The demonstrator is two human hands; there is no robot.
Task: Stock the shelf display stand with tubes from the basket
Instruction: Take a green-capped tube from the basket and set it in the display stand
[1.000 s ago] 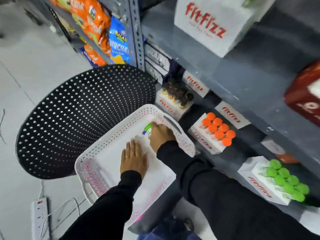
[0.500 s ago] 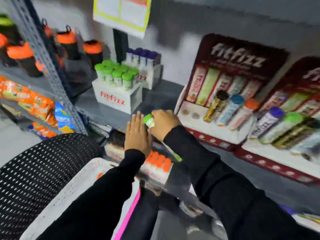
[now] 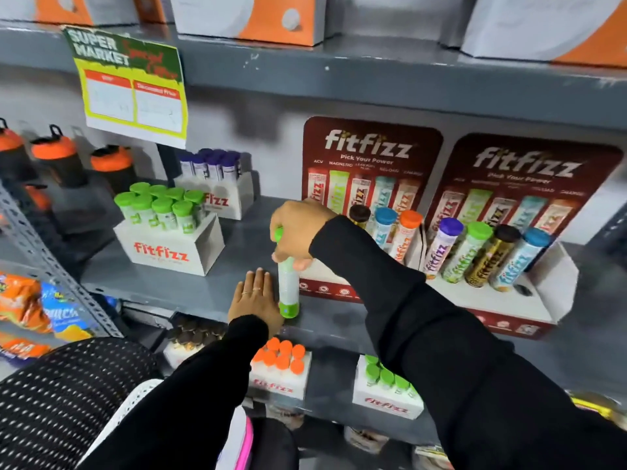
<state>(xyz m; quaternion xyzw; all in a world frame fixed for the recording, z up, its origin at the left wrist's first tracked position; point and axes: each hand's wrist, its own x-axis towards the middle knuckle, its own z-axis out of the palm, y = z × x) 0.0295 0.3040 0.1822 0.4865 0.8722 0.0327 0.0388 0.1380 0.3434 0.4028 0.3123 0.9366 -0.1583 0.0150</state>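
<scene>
Gripping a green-capped tube [image 3: 288,283] near its upper end with the right hand [image 3: 298,228], fingers clamped around the body just below the cap. Hanging almost upright, the tube, cap end up and hidden mostly by the fingers, base end down. Showing a pale, whitish-green body with fine print too blurred to read, a bright green band at the bottom and a bright green cap peeking out at the top. Hovering over the front of the grey shelf [image 3: 176,286], just left of the dark red display stand [image 3: 369,154], with its lower end close to the shelf surface; contact there impossible to judge.

Lying flat on the shelf, palm down, the left hand [image 3: 252,300], fingers straight and close together, holding nothing, just beside the tube's lower end. Wearing a ring on one finger.

Standing tilted in the stand's white tray, three tubes with brown, blue and orange caps [image 3: 386,228], the slots toward the left end hidden behind the right arm. Sitting at the bottom edge of the view, a corner of the white perforated basket [image 3: 135,398].
</scene>
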